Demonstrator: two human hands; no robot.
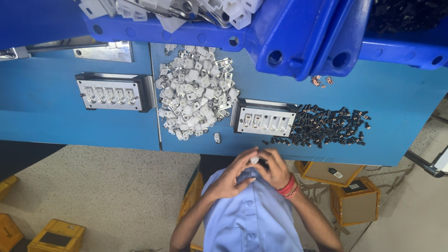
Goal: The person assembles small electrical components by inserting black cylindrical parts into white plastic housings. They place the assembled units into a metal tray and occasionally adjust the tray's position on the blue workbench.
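Observation:
My left hand [228, 179] and my right hand [276, 169] meet in front of my blue shirt, just below the edge of the blue table [401, 102]. Both pinch a small white plastic part [254, 160] between the fingertips. A red thread band circles my right wrist. Whether a second small piece is in the fingers is hidden. Just above my hands, a metal fixture [265, 120] with a row of slots lies on the table.
A heap of white plastic-and-metal parts [196, 93] lies left of the fixture, and a heap of small black pins [326, 126] lies to its right. A second fixture [112, 92] sits further left. Blue bins [289, 42] line the back. Yellow boxes [354, 200] stand on the floor.

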